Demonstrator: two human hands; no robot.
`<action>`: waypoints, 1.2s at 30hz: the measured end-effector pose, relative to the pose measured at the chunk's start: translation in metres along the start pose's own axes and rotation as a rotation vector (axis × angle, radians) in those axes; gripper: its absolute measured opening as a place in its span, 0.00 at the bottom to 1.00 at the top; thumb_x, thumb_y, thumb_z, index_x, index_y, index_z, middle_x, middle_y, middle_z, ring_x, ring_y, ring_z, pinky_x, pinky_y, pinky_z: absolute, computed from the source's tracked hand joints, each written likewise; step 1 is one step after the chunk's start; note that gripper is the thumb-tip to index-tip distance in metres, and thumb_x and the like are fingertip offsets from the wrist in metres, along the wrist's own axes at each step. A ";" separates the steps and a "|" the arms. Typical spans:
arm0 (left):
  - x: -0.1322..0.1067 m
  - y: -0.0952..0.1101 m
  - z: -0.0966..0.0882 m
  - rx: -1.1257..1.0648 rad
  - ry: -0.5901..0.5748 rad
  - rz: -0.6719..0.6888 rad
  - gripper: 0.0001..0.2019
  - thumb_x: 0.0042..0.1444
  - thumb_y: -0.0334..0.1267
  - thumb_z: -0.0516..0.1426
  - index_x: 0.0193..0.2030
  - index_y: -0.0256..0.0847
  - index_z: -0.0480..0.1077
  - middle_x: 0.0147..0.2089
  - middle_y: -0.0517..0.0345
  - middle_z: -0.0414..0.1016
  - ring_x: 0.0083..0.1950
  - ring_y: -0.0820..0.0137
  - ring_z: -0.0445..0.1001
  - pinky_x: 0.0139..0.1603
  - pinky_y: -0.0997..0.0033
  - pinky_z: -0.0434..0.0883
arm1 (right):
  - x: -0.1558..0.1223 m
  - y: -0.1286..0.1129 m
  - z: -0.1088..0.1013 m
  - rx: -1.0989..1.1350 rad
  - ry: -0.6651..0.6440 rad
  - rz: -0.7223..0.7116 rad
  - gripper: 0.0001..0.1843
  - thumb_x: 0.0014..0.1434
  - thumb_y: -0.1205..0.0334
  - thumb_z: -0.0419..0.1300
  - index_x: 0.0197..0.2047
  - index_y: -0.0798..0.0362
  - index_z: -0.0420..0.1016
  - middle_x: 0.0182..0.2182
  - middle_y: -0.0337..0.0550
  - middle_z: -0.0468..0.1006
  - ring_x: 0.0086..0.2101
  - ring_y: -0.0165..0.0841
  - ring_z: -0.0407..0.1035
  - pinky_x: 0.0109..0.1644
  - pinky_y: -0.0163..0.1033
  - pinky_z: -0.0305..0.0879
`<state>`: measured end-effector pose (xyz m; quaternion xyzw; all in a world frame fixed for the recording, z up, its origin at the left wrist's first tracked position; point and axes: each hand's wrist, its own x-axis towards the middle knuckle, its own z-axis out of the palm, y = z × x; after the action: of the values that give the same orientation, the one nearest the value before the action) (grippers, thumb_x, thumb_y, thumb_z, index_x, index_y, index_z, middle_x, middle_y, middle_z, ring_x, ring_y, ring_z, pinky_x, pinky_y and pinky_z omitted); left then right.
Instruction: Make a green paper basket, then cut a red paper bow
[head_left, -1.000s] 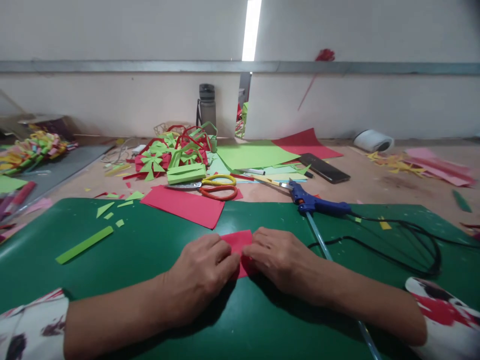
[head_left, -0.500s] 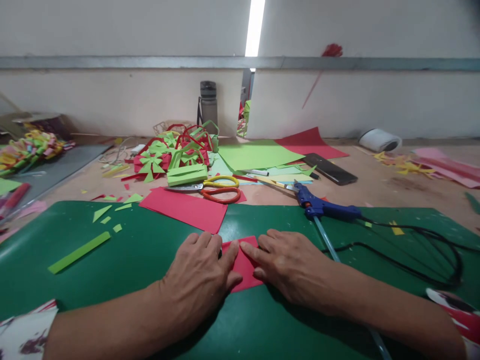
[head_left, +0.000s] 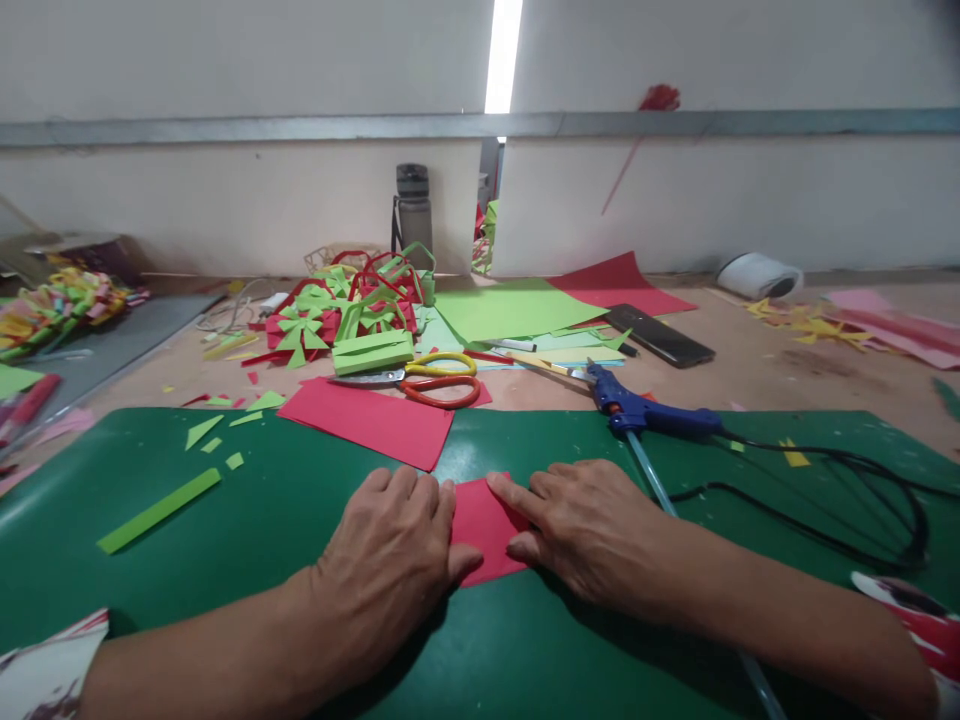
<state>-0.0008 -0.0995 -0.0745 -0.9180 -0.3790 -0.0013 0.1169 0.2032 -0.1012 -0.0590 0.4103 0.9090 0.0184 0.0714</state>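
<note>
- The folded red paper piece (head_left: 484, 525) lies flat on the green cutting mat (head_left: 225, 560), at the near centre of the mat, directly between the two hands.
- Left hand (head_left: 390, 570): palm down, fingers extended and held together. It presses on the left edge of the red piece and covers that edge. The thumb lies along the piece's near edge.
- Right hand (head_left: 592, 530): palm down, fingers extended. The index fingertip rests on the piece's far right corner and the thumb touches its near right edge.
- Neither hand pinches or lifts the piece; both bear down on it.
- A larger red sheet (head_left: 367, 420) lies just beyond the left hand, overlapping the mat's far edge.
- Orange-and-yellow scissors (head_left: 431, 378) lie just behind that sheet.
- A blue glue gun (head_left: 645, 412) lies beyond the right hand. Its black cord (head_left: 825, 500) loops across the mat to the right.
- A light green paper strip (head_left: 159, 497) lies on the mat, well to the left of the left hand.
</note>
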 end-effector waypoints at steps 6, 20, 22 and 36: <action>0.001 0.000 0.002 -0.012 0.048 0.033 0.17 0.57 0.48 0.54 0.31 0.35 0.73 0.27 0.50 0.72 0.30 0.59 0.69 0.29 0.61 0.63 | 0.000 0.000 0.004 -0.070 0.039 0.032 0.22 0.62 0.48 0.50 0.50 0.56 0.67 0.25 0.44 0.77 0.25 0.40 0.71 0.24 0.39 0.43; 0.000 -0.001 0.000 -0.049 0.015 -0.011 0.19 0.56 0.51 0.54 0.33 0.34 0.72 0.29 0.47 0.74 0.33 0.57 0.72 0.32 0.61 0.65 | -0.006 0.000 0.007 -0.147 0.109 0.047 0.22 0.61 0.46 0.52 0.40 0.59 0.72 0.22 0.47 0.77 0.22 0.39 0.70 0.23 0.38 0.42; -0.001 -0.005 -0.003 -0.074 -0.021 -0.038 0.18 0.57 0.50 0.53 0.34 0.35 0.73 0.31 0.47 0.75 0.35 0.57 0.73 0.33 0.61 0.66 | -0.008 0.003 0.004 -0.055 0.078 0.132 0.20 0.59 0.46 0.55 0.39 0.56 0.73 0.24 0.45 0.78 0.24 0.39 0.71 0.24 0.37 0.42; 0.028 -0.015 -0.007 -0.562 -0.016 -0.196 0.10 0.49 0.43 0.58 0.33 0.38 0.66 0.33 0.57 0.70 0.33 0.68 0.68 0.29 0.73 0.62 | 0.019 0.006 -0.010 0.426 0.153 0.218 0.11 0.49 0.57 0.64 0.33 0.55 0.72 0.32 0.42 0.74 0.33 0.34 0.67 0.32 0.33 0.54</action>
<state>0.0095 -0.0711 -0.0623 -0.8733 -0.4516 -0.1105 -0.1456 0.1940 -0.0828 -0.0512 0.5089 0.8456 -0.1351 -0.0882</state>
